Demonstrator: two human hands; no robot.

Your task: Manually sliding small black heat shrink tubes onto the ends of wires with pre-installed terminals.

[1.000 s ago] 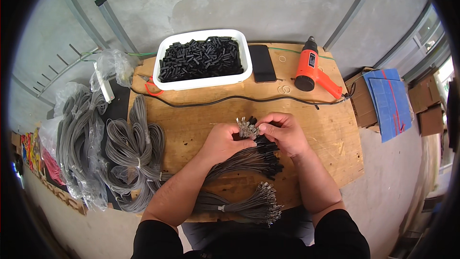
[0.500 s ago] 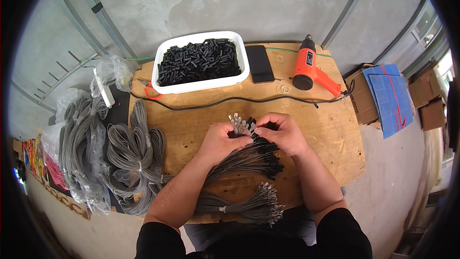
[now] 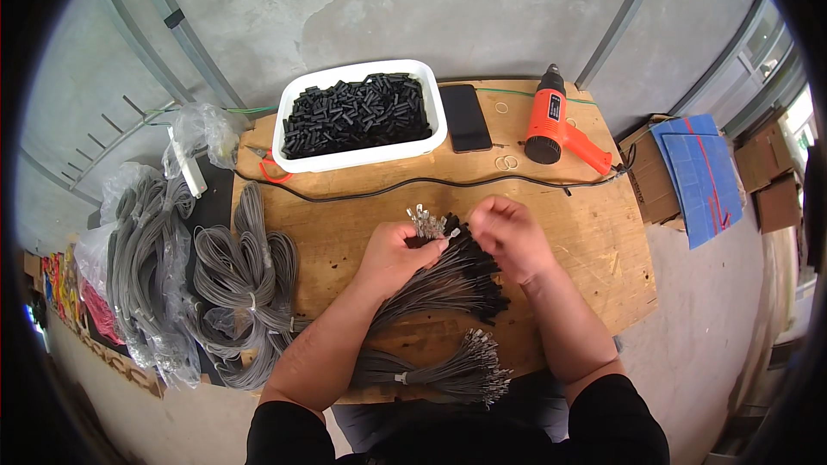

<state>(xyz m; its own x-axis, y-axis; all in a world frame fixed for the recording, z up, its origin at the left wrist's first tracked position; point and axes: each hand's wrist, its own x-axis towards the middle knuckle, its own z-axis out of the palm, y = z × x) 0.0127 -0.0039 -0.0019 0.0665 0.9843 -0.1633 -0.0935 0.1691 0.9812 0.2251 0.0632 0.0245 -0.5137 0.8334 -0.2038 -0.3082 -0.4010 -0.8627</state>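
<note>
— Two hands are seen over the wooden board [image 3: 345,250]; what is held in each?

— A fan of grey wires [image 3: 431,280] is clasped in the left hand [image 3: 392,254], with the bare metal terminals [image 3: 425,222] sticking up just past the fingers; the right hand [image 3: 508,237] is curled close beside those terminals, fingertips pinched together; whether something small is pinched there cannot be told.

— Where is the wire fan lying?

— It is spread across the middle of the board, between the two forearms; many of its ends are already covered by black sleeves [image 3: 478,271]; a second tied bundle [image 3: 448,370] lies nearer the body, apart from the hands.

— And the supply?

— A white tub [image 3: 435,112] heaped with short black tube pieces [image 3: 353,112] is set at the far edge; a dark phone [image 3: 466,117] lies just beside it, and an orange heat gun [image 3: 556,125] further right; coils of grey cable [image 3: 245,280] are stacked at the left.

— How might the step be done well?

— By judgement, one terminal should be singled out at a time; the fan should be kept firmly clasped so that the ends are not tangled; each sleeve should be pushed fully past the metal, so that finished and unfinished ends are easily told apart.
</note>
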